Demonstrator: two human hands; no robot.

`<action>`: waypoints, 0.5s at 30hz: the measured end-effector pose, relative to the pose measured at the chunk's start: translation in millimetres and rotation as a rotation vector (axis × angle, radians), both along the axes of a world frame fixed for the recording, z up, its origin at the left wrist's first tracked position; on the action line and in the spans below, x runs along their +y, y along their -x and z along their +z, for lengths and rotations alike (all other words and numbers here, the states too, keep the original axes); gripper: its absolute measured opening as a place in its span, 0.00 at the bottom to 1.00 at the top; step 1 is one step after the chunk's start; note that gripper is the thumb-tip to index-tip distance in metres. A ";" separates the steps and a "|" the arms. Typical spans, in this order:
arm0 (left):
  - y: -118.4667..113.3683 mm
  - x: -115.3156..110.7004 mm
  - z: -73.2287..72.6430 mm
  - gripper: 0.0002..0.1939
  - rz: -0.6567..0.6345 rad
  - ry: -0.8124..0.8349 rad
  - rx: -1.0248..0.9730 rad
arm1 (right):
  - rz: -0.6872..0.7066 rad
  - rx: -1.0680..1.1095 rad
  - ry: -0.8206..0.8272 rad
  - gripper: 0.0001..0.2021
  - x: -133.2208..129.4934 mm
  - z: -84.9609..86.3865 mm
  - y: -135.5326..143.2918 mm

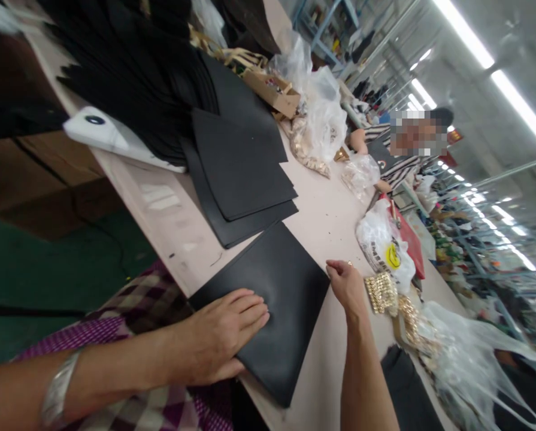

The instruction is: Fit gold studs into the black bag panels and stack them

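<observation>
A smooth black leather-like panel [285,299] lies on the table in front of me, its near edge reaching the table's edge. My left hand [223,332] rests flat on the panel's near side, fingers stretched out and thumb by the edge. At the far right corner, my right hand [345,284] pinches the panel between thumb and fingertips. Just beyond, more black panels [245,173] lie overlapping in a pile. Beside them is a thick stack of black pieces [146,78], partly covering a white object with a dark oval [110,134].
Gold chain [381,292] lies right of my right hand, near a printed white plastic bag [379,239] and a clear bag [469,353]. A cardboard box [272,93] holds small items. Another person [384,149] is across the table [335,209].
</observation>
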State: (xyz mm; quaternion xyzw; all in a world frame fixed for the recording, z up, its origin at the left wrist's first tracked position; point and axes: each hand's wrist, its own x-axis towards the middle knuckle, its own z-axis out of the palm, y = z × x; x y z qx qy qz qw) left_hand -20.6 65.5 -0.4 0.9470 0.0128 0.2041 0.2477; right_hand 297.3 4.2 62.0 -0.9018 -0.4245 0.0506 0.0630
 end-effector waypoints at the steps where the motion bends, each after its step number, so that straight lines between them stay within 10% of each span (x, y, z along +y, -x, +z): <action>1: -0.1 0.9 -1.0 0.36 -0.004 -0.009 -0.001 | 0.015 0.131 -0.062 0.16 -8.3 -0.6 16.5; 6: -1.0 2.9 -1.3 0.36 -0.013 -0.051 -0.028 | 0.054 0.763 -0.275 0.14 -42.5 -8.5 103.0; 15: 0.9 3.3 1.1 0.29 -0.032 -0.090 -0.067 | 0.199 0.561 -0.054 0.09 -30.3 0.7 138.3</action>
